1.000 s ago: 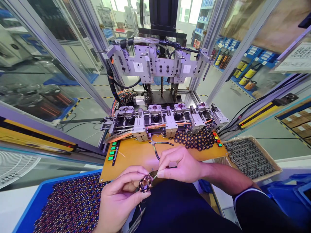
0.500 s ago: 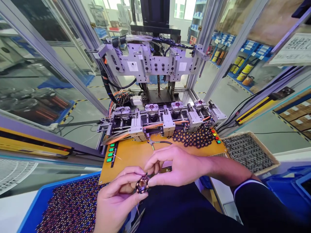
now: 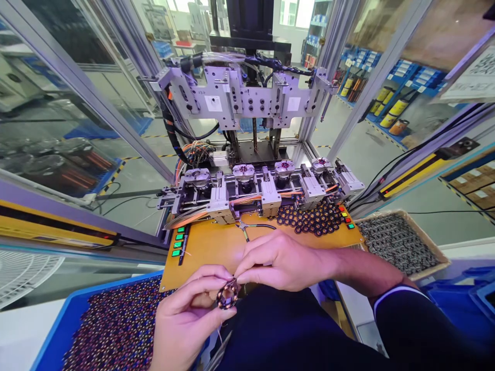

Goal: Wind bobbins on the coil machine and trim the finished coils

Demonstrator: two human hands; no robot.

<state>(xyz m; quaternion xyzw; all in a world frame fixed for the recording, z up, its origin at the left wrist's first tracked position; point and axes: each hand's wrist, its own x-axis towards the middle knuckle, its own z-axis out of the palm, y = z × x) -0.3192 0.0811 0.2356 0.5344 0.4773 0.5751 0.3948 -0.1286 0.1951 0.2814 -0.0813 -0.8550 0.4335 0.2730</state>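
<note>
My left hand (image 3: 193,304) grips a small wound stator (image 3: 227,296), a dark ring with copper coils, between thumb and fingers. The ring is tilted with its opening facing me. At its upper right edge, my right hand (image 3: 270,260) is closed in a pinch of thumb and forefinger; what lies between the fingertips is too small to tell. A thin wire (image 3: 219,332) hangs below the stator by my left thumb. Beyond the hands, side cutters (image 3: 255,225) lie on the orange-brown tabletop (image 3: 209,252).
A machine fixture (image 3: 266,190) with several round holders spans the back. Wound stators (image 3: 309,217) lie grouped at the table's right rear. A blue bin (image 3: 58,319) of similar parts stands left, a box of grey cores (image 3: 402,242) right. Green buttons (image 3: 178,245) line the left edge.
My right thumb and forefinger have closed into a pinch at the stator's top right edge. My left hand still holds the stator. The view has shifted slightly.
</note>
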